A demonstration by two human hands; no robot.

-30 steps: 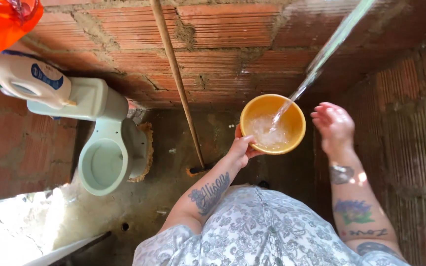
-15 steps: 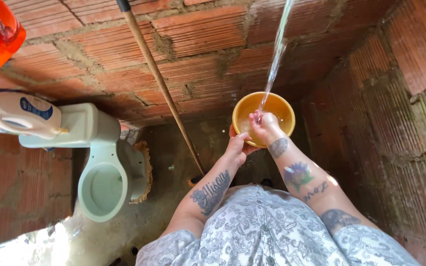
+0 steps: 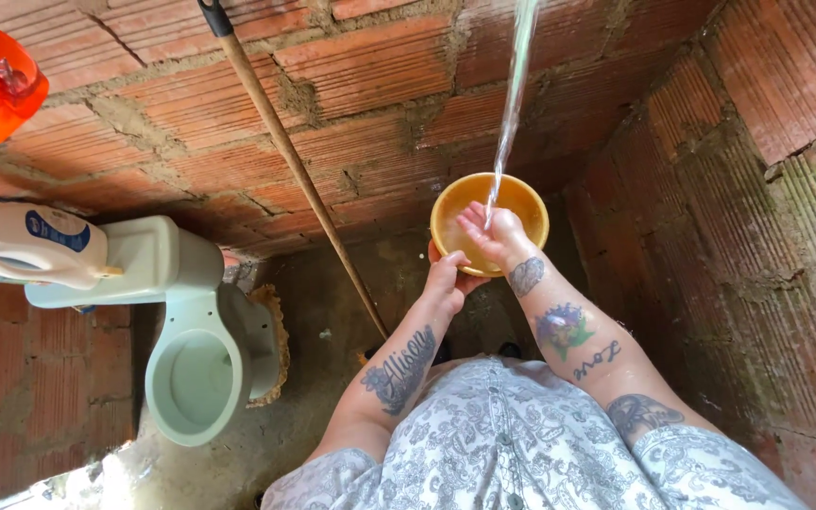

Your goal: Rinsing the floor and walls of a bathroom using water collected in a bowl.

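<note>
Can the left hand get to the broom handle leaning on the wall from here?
Probably not without letting go: the left hand grips the yellow bowl under the water stream. The broom handle stands apart to its left, path unobstructed.

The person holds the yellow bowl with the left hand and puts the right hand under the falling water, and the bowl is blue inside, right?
Not quite. The head view shows the bowl is yellow inside too, not blue. The rest holds: the left hand holds it at the near rim, and the right hand is open, palm up, under the stream of water.
</note>
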